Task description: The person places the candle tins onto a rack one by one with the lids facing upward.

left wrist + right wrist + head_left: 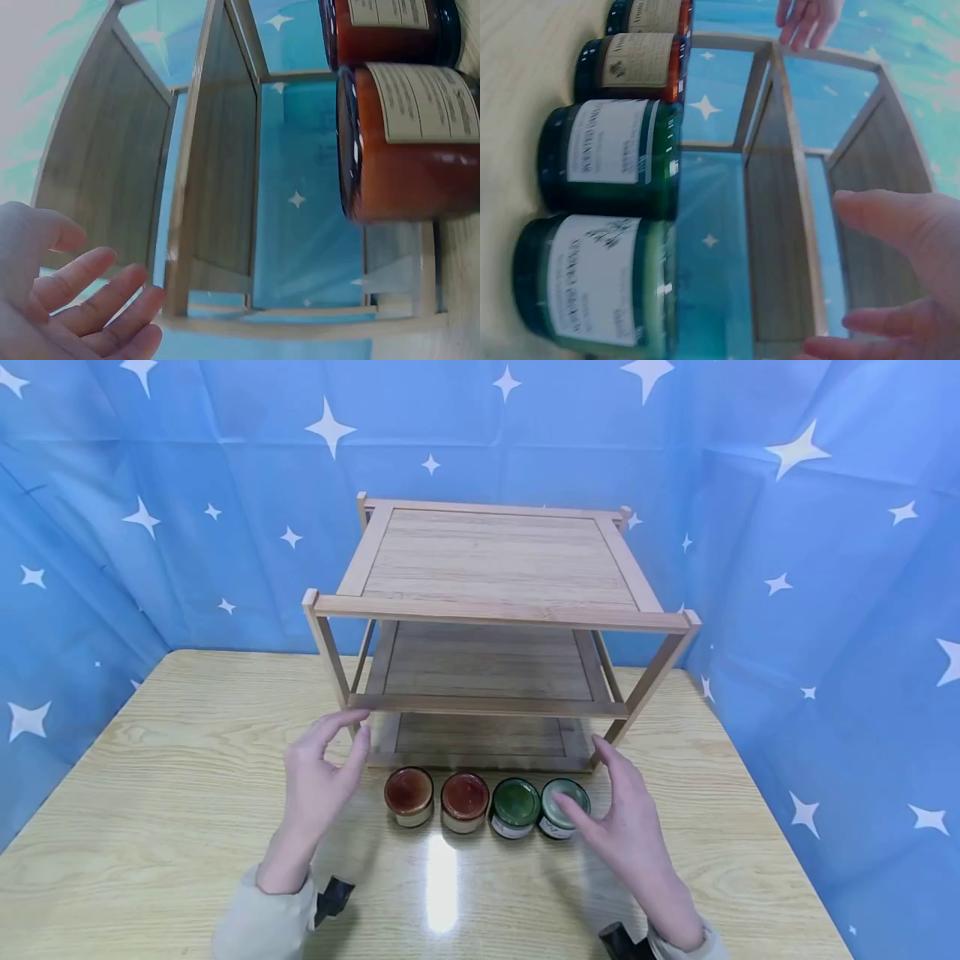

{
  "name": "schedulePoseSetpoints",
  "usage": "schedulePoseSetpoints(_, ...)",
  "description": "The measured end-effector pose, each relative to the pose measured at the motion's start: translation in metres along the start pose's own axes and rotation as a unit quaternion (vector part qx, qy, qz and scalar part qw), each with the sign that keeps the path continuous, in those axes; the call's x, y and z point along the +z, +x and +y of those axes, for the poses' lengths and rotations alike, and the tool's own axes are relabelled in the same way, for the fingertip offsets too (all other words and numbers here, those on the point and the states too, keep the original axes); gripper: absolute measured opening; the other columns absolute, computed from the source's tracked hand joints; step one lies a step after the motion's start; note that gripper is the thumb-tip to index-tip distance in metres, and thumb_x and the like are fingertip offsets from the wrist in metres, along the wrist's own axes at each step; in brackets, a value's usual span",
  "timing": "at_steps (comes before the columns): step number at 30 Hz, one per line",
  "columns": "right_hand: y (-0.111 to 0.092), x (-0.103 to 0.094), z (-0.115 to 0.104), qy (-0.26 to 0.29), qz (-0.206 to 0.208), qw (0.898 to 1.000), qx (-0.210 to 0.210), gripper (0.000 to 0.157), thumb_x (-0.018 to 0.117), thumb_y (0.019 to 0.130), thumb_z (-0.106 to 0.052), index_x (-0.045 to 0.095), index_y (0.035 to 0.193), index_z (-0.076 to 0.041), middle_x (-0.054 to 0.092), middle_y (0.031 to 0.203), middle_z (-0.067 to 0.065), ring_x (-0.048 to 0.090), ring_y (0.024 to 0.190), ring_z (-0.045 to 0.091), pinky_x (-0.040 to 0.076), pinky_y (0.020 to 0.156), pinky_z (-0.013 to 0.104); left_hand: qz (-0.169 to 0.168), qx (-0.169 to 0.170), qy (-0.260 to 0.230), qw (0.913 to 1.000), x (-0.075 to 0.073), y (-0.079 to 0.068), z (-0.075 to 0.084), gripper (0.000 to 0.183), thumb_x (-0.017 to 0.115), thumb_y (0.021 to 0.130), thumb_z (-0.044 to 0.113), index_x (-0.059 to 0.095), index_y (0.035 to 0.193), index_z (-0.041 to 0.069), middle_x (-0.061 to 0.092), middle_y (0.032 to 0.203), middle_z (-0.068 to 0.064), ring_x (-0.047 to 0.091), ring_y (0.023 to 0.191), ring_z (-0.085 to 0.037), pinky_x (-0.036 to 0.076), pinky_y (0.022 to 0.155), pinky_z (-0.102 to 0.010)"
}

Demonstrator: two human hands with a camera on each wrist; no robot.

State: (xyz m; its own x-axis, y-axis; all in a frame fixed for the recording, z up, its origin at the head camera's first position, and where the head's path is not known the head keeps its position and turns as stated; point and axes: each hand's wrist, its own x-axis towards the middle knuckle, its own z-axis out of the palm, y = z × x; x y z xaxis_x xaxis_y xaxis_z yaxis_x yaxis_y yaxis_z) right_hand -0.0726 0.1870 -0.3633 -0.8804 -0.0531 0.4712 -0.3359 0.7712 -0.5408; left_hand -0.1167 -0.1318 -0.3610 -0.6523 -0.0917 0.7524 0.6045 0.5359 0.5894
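While checking head view, saw left hand [318, 774] and right hand [628, 827] with fingers parted. Found red-brown jars [465, 797] (cropped in left wrist view), dark green jar [516, 803] and pale green jar [568, 787], partly masked by right thumb [582, 818], lined up before rack [498, 556]. Couldn't read blurred labels [607, 141].

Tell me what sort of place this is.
Probably a staged tabletop set: star-printed blue cloth hangs behind and beside the wood-grain table, and four jars stand in a row before a wooden rack.
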Motion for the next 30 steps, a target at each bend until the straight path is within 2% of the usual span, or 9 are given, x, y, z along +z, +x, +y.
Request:
schedulePoseSetpoints(3,-0.003,0.0,0.006,0.011,-0.015,1.0,0.011,0.079,0.083,0.07,-0.015,0.041,0.134,0.004,0.053,0.124,0.026,0.051,0.11,0.04,0.046,0.084,0.059,-0.001,-0.049,-0.016,0.9987,-0.006,-0.001,-0.007,0.015,0.061,0.082,-0.009,0.069,0.094,-0.006,0.07,0.091,-0.017,0.065,0.09,-0.014,0.045,0.085,-0.013)
schedulePoseSetpoints(7,-0.007,0.002,0.015,0.025,-0.033,0.999,0.024,0.078,0.083,0.069,-0.014,0.042,0.132,0.007,0.055,0.124,0.025,0.053,0.109,0.039,0.048,0.081,0.056,-0.007,-0.121,-0.062,0.9906,-0.011,0.0,-0.014,0.012,0.058,0.086,-0.009,0.067,0.094,-0.009,0.069,0.091,-0.02,0.061,0.088,0.003,0.047,0.082,-0.011)
schedulePoseSetpoints(9,-0.008,0.002,0.018,0.03,-0.046,0.998,0.031,0.079,0.083,0.068,-0.015,0.042,0.132,0.007,0.054,0.124,0.025,0.054,0.109,0.039,0.049,0.08,0.055,-0.006,-0.155,-0.09,0.9838,-0.013,0.0,-0.018,0.011,0.057,0.087,-0.008,0.066,0.094,-0.01,0.069,0.091,-0.018,0.062,0.086,0.004,0.048,0.081,-0.011)
schedulePoseSetpoints(12,-0.01,0.002,0.022,0.048,-0.077,0.995,0.048,0.082,0.084,0.068,-0.018,0.04,0.133,0.007,0.052,0.127,0.024,0.053,0.11,0.04,0.05,0.079,0.054,0.005,-0.203,-0.12,0.9718,-0.014,0.001,-0.022,0.01,0.058,0.087,-0.007,0.065,0.094,-0.01,0.07,0.089,-0.005,0.062,0.084,0.001,0.049,0.078,-0.012)
schedulePoseSetpoints(16,-0.013,0.003,0.029,0.078,-0.14,0.984,0.074,0.092,0.086,0.065,-0.023,0.036,0.136,0.007,0.046,0.133,0.026,0.048,0.116,0.042,0.048,0.085,0.055,0.02,-0.255,-0.14,0.9566,-0.013,0.002,-0.028,0.01,0.061,0.086,-0.005,0.063,0.095,-0.01,0.067,0.085,0.009,0.061,0.083,-0.001,0.049,0.079,-0.013)
schedulePoseSetpoints(19,-0.015,0.007,0.035,0.092,-0.169,0.978,0.083,0.096,0.087,0.063,-0.023,0.034,0.136,0.008,0.043,0.135,0.027,0.046,0.118,0.044,0.047,0.087,0.056,0.03,-0.28,-0.164,0.9454,-0.012,0.002,-0.033,0.012,0.061,0.084,-0.009,0.061,0.096,-0.011,0.066,0.085,0.008,0.062,0.083,-0.003,0.05,0.079,-0.015)
schedulePoseSetpoints(25,-0.018,0.018,0.045,0.117,-0.172,0.974,0.088,0.094,0.088,0.06,-0.013,0.035,0.134,0.011,0.044,0.131,0.031,0.047,0.115,0.045,0.049,0.086,0.055,0.016,-0.306,-0.234,0.9227,-0.008,0.0,-0.043,0.025,0.058,0.082,-0.017,0.057,0.105,-0.01,0.065,0.092,0.008,0.061,0.089,-0.007,0.052,0.08,-0.017)
schedulePoseSetpoints(27,-0.019,0.022,0.047,0.117,-0.172,0.974,0.093,0.093,0.088,0.059,-0.011,0.036,0.133,0.011,0.046,0.129,0.032,0.049,0.113,0.045,0.049,0.086,0.054,0.004,-0.31,-0.24,0.92,-0.006,-0.001,-0.046,0.028,0.057,0.082,-0.017,0.058,0.107,-0.006,0.064,0.094,0.009,0.06,0.092,-0.007,0.051,0.082,-0.017)
schedulePoseSetpoints(30,-0.019,0.025,0.048,0.118,-0.174,0.972,0.108,0.091,0.088,0.058,-0.009,0.038,0.131,0.01,0.05,0.125,0.03,0.052,0.109,0.045,0.05,0.085,0.052,-0.005,-0.311,-0.234,0.9209,-0.003,-0.002,-0.049,0.029,0.057,0.082,-0.017,0.058,0.108,-0.004,0.064,0.094,0.011,0.059,0.092,-0.006,0.051,0.083,-0.017)
